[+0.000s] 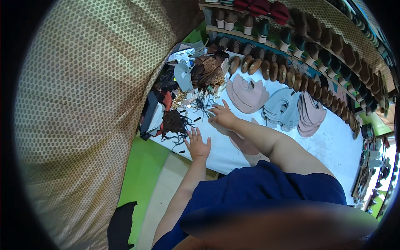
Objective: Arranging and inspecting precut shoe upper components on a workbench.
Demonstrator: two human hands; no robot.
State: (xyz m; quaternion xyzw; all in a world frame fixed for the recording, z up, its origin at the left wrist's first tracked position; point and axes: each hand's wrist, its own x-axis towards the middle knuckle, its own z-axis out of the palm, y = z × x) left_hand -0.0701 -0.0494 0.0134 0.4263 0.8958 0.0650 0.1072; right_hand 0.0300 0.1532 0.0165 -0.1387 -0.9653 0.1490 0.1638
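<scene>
My left hand (198, 145) is spread near the table's front left edge, its fingers pointing at a pile of dark brown cut pieces with thin strips (174, 121). Farther in, my right hand (223, 115) has its fingers stretched toward a tangle of thin dark straps (201, 103). Neither hand visibly holds anything; whether the right fingertips touch the straps I cannot tell. A few small dark pieces (197, 119) lie on the white tabletop between the hands. Beneath my right forearm a pinkish flat piece (243, 146) is partly hidden.
Stacks of pink (246, 96) and grey cut shoe pieces (281, 109) lie to the right. Behind them stand rows of brown shoes (273, 71) and shelves of heeled shoes (285, 37). Brown and leopard-patterned pieces (210, 71) are heaped at the back left, beside a patterned curtain (96, 104).
</scene>
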